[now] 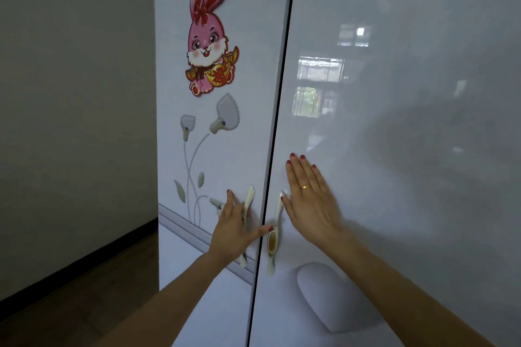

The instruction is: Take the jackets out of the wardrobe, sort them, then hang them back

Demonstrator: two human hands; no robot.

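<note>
A glossy white wardrobe fills the view, both doors shut with a thin dark gap between them. My left hand (232,227) lies flat with straight fingers over the left door's cream handle (248,200), thumb stretched toward the gap. My right hand (308,197) presses flat on the right door (394,121), just right of that door's cream handle (275,236). No jackets are visible; the inside of the wardrobe is hidden.
The left door (225,149) carries a pink rabbit sticker (208,36) and a printed flower pattern (203,149). A grey wall (76,93) stands to the left, with dark wooden floor (70,298) along its base.
</note>
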